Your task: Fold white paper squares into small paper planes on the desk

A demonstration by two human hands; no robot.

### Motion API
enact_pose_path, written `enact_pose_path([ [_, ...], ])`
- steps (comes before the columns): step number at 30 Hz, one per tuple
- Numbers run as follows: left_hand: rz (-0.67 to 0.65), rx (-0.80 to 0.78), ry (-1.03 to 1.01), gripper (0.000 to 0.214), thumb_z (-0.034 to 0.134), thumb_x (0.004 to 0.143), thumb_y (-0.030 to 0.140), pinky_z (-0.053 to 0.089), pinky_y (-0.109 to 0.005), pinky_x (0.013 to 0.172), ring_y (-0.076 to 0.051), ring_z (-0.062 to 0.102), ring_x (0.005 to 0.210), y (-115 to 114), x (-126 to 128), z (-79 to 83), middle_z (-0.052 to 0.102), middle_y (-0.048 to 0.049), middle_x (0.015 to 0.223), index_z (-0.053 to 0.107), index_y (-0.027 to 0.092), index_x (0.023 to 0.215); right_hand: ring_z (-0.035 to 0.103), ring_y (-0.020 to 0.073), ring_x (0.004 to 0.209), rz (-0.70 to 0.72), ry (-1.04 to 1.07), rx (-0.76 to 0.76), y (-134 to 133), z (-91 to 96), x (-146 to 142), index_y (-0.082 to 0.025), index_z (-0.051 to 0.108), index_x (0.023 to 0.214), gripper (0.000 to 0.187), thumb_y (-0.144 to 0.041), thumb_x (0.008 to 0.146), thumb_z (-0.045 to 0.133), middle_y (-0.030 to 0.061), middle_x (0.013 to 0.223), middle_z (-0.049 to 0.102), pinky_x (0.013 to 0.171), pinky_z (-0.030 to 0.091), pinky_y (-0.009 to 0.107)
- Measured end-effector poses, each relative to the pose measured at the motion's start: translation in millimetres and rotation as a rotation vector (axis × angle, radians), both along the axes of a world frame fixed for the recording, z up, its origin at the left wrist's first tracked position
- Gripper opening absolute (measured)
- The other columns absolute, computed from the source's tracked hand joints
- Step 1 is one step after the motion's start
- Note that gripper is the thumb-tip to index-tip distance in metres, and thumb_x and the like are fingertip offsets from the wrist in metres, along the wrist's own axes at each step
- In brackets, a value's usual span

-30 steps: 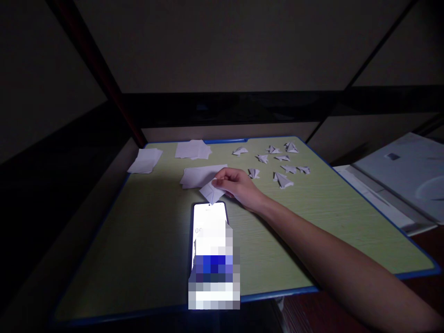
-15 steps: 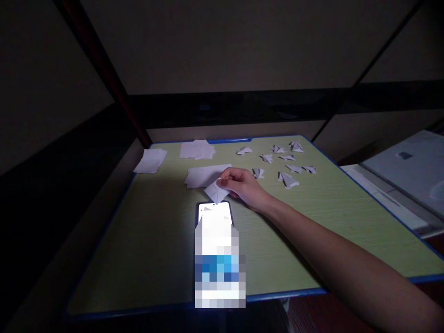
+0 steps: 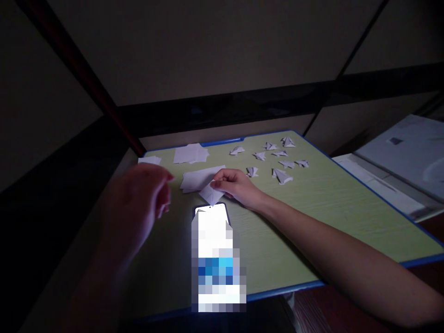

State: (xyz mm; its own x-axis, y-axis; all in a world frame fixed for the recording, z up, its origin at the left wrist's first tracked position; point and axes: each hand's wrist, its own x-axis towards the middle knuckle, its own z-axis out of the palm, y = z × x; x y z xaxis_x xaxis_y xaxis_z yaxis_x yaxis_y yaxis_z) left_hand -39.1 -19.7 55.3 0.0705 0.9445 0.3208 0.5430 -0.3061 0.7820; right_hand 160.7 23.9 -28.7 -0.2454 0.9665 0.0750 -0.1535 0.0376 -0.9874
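Between the thumb and fingers of my right hand [image 3: 237, 187] is a small folded white paper square [image 3: 211, 193], its corner pointing toward me. It is just above the top end of a lit phone [image 3: 212, 231], whose screen is mostly pixelated. Dark and somewhat blurred, my left hand [image 3: 138, 203] hovers over the left side of the table with fingers loosely bent and apart, nothing visible in them. Behind the folded paper lie white paper sheets [image 3: 194, 179], partly covered by my right hand.
On the green table [image 3: 277, 231] with a blue rim, several folded paper figures [image 3: 281, 175] are scattered at the back right. A stack of paper [image 3: 190, 153] sits at the back; another paper stack [image 3: 150, 160] is partly hidden by my left hand. Right of the table is a pale panel [image 3: 405, 148].
My left hand has come into view from the left. My right hand still holds the folded paper in nearly the same place. The view has tilted and shifted slightly.
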Motion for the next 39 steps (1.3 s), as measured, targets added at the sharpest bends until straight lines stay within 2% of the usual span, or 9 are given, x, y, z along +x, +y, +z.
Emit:
enact_pose_path([
  [2,-0.037,-0.010,0.028,0.029,0.056,0.091,0.035,0.034,-0.023,0.042,-0.010,0.045,0.049,16.5,12.3,-14.1,0.050,0.0020,0.055,0.058,0.017,0.067,0.035,0.0066,0.044,-0.014,0.028,-0.020,-0.6,0.5,0.2,-0.017,0.062,0.067,0.023,-0.033,0.065,0.079,-0.0076,0.050,0.048,0.044,0.018,0.025],
  [6,-0.162,-0.005,0.066,0.026,0.056,0.086,0.036,0.035,-0.024,0.047,-0.012,0.049,0.055,43.0,29.8,-43.8,0.060,-0.0010,0.060,0.064,0.016,0.072,0.033,0.0066,0.042,-0.025,0.119,-0.058,0.1,-0.8,1.6,-0.018,0.061,0.065,0.021,-0.032,0.067,0.077,-0.0076,0.047,0.047,0.042,0.015,0.026],
  [10,-0.249,-0.013,0.031,0.030,0.054,0.085,0.040,0.036,-0.024,0.049,-0.012,0.050,0.055,46.0,32.1,-60.4,0.060,-0.0009,0.060,0.062,0.017,0.069,0.032,0.0069,0.042,-0.023,0.145,-0.058,0.9,-1.9,2.0,-0.019,0.061,0.064,0.022,-0.032,0.067,0.078,-0.0073,0.047,0.046,0.043,0.015,0.026],
  [13,-0.275,0.028,-0.008,0.025,0.054,0.083,0.035,0.035,-0.024,0.049,-0.011,0.047,0.053,42.9,31.7,-67.0,0.056,0.0006,0.058,0.060,0.017,0.067,0.032,0.0073,0.043,-0.030,0.105,-0.045,-0.1,-2.0,1.6,-0.019,0.061,0.065,0.023,-0.033,0.068,0.079,-0.0066,0.047,0.046,0.043,0.015,0.027],
  [17,-0.261,0.084,-0.059,0.019,0.054,0.080,0.029,0.033,-0.023,0.050,-0.010,0.043,0.053,41.3,34.2,-73.8,0.053,0.0021,0.058,0.057,0.017,0.066,0.032,0.0074,0.043,-0.023,0.067,-0.043,-2.3,-1.3,2.3,-0.019,0.061,0.065,0.024,-0.034,0.068,0.080,-0.0062,0.048,0.045,0.044,0.013,0.026],
  [22,-0.247,0.051,-0.091,0.018,0.053,0.077,0.024,0.031,-0.024,0.050,-0.009,0.041,0.052,40.5,37.0,-77.4,0.048,0.0036,0.055,0.052,0.017,0.061,0.033,0.0076,0.042,-0.029,0.036,-0.043,-4.9,-1.6,5.1,-0.019,0.063,0.067,0.020,-0.031,0.070,0.079,-0.0064,0.046,0.045,0.043,0.014,0.026],
  [29,-0.231,0.010,-0.041,0.015,0.054,0.079,0.017,0.033,-0.026,0.052,-0.009,0.045,0.054,37.9,39.2,-74.6,0.053,0.0035,0.057,0.055,0.017,0.064,0.035,0.0084,0.042,-0.036,0.006,-0.003,-7.2,-2.9,7.7,-0.020,0.065,0.068,0.013,-0.028,0.075,0.074,-0.0051,0.048,0.046,0.042,0.016,0.027],
  [34,-0.247,0.069,-0.051,0.015,0.053,0.083,0.019,0.034,-0.026,0.054,-0.010,0.048,0.057,38.3,39.8,-78.1,0.057,0.0022,0.061,0.057,0.017,0.069,0.036,0.0089,0.043,-0.069,-0.023,-0.008,-7.7,-0.6,7.1,-0.021,0.066,0.067,0.012,-0.027,0.073,0.074,-0.0039,0.050,0.047,0.042,0.018,0.027],
  [39,-0.242,0.102,-0.048,0.014,0.054,0.080,0.016,0.033,-0.026,0.053,-0.010,0.047,0.055,37.8,39.9,-77.2,0.056,0.0027,0.059,0.057,0.017,0.067,0.034,0.0088,0.042,-0.068,-0.023,-0.013,-7.9,-0.4,6.5,-0.022,0.065,0.067,0.012,-0.027,0.073,0.075,-0.0042,0.049,0.046,0.042,0.017,0.028],
])
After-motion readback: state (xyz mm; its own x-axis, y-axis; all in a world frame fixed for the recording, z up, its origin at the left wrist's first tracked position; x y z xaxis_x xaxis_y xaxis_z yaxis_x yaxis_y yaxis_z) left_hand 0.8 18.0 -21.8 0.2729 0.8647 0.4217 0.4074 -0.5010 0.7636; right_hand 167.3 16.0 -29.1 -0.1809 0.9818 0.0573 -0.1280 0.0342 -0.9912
